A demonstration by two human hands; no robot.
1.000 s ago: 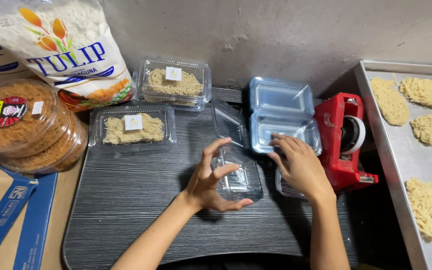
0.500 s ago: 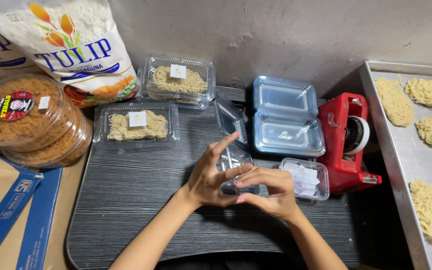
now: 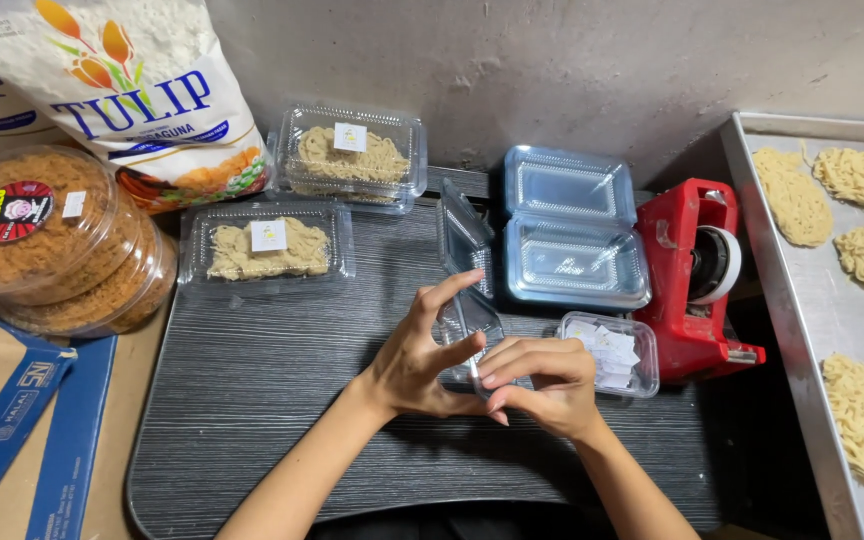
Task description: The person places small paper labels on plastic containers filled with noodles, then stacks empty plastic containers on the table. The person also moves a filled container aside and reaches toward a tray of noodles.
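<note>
Both hands meet over the middle of the dark ribbed worktop [image 3: 252, 400], toward its near edge. The left hand [image 3: 417, 360] is spread, fingers fanned up and thumb out, steadying an open clear clamshell box [image 3: 467, 300] whose lid stands tilted upward. The right hand [image 3: 542, 385] has its grip pressed together, fingertips pinching something small and pale just beside the left thumb; it looks like a sticker, but it is too small to tell for sure. Just beside the right hand, toward the worktop's right edge, sits a small clear tub of white labels [image 3: 612, 352], with a red tape dispenser [image 3: 697, 275] behind it.

The risks I judge from here: the thin box could skid or buckle under the left hand's pressure, since it is empty and light; the pinched piece could curl and stick to a fingertip; and the right wrist could nudge the label tub off the edge.
</note>
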